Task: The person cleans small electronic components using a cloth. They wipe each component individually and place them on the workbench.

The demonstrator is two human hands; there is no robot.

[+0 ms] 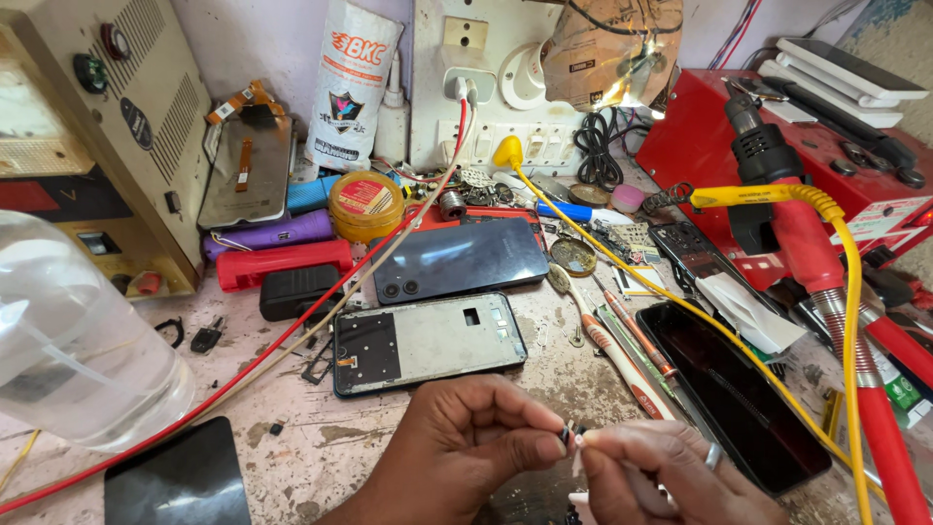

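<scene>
Over cluttered workbench [292,447], both hands' fingers [544,442] pinch one tiny dark part [570,435], details too small.

A single head-worn camera looks steeply down and forward over a cluttered repair bench [321,447], close enough that the wearer's left hand [457,452] and right hand [661,476] fill the bottom edge. The open phone frame [428,342] sits near mid-frame, just beyond the hands. Beyond the frame, the view reaches the back wall's switchboard [486,87]. Left of the frame a clear plastic bottle [78,340] looms very near the lens; right of it, a red machine [777,146] closes the view.
</scene>
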